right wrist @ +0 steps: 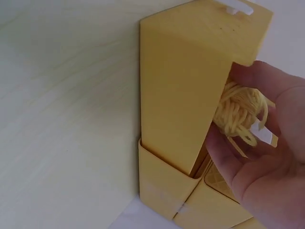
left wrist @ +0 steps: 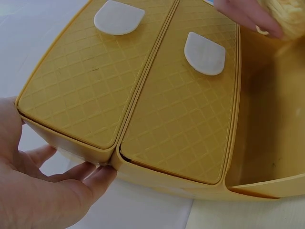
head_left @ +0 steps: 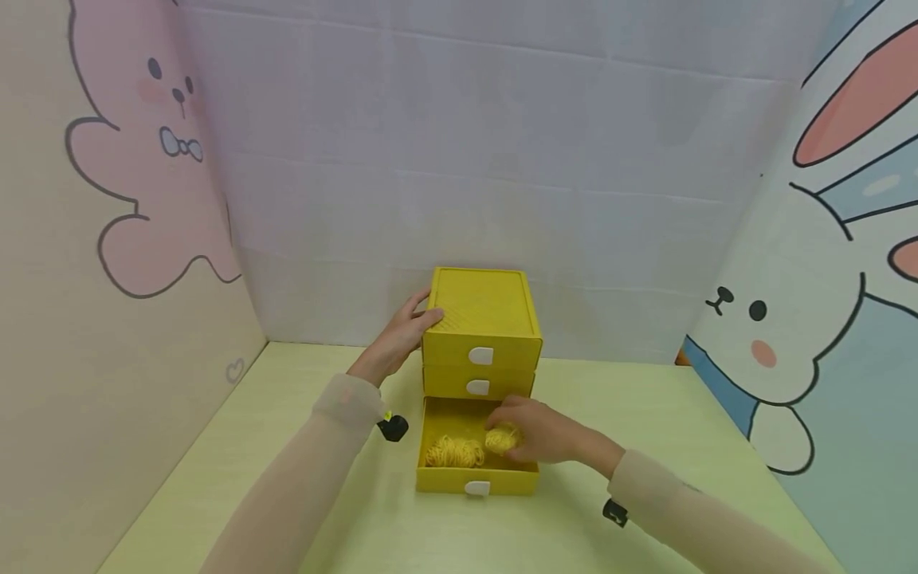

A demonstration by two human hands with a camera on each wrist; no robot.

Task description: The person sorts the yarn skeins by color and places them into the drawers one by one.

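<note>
A yellow drawer cabinet (head_left: 482, 301) stands on the table, its lowest drawer (head_left: 476, 481) pulled out. My left hand (head_left: 398, 336) grips the cabinet's upper left edge, thumb over the top and fingers against the side; in the left wrist view the fingers (left wrist: 88, 183) press near the seam between two tiers. At the right side of the pulled-out drawer, my right hand (head_left: 538, 430) holds a ball of yellow yarn (head_left: 503, 438) between thumb and fingers. The right wrist view shows this yarn ball (right wrist: 238, 110) at the drawer's rim, loose loops hanging from it. More yellow yarn (head_left: 455, 452) lies in the drawer's front left.
Two upper drawers with white tabs (head_left: 480, 355) are closed. A pale wall (head_left: 488, 159) rises behind the cabinet. Side panels carry a pink bear (head_left: 154, 175) at left and a white rabbit (head_left: 782, 319) at right. The pale yellow-green table (head_left: 610, 399) extends around the cabinet.
</note>
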